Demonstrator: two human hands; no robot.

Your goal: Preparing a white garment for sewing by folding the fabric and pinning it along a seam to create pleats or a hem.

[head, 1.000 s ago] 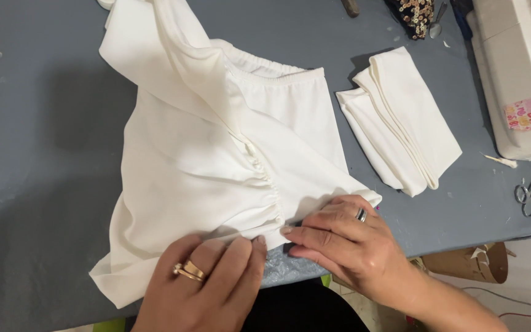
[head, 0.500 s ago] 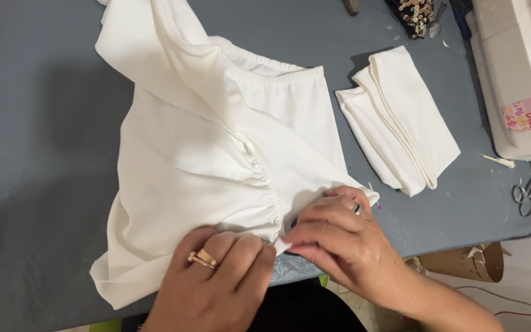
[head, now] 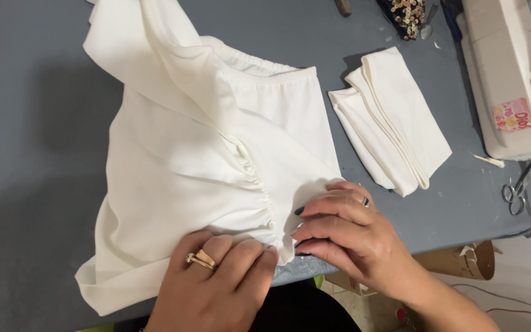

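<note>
A white garment [head: 204,154] with an elastic waistband and a gathered seam lies spread on the grey table [head: 26,184]. My left hand [head: 219,280], wearing gold rings, presses flat on the garment's lower edge near the gathers. My right hand [head: 345,233] lies just to its right, fingers curled on the garment's bottom right corner at the table's front edge. The fingertips of both hands meet at the gathered seam.
A folded white cloth [head: 391,123] lies to the right of the garment. A white sewing machine [head: 517,74] stands at the far right, with small scissors [head: 514,190] in front of it. A dark beaded item [head: 408,11] sits at the top edge. A cardboard box [head: 462,261] shows below the table.
Both hands have shifted slightly along the garment's lower edge, the right hand curling more tightly over the corner. The garment has barely moved.
</note>
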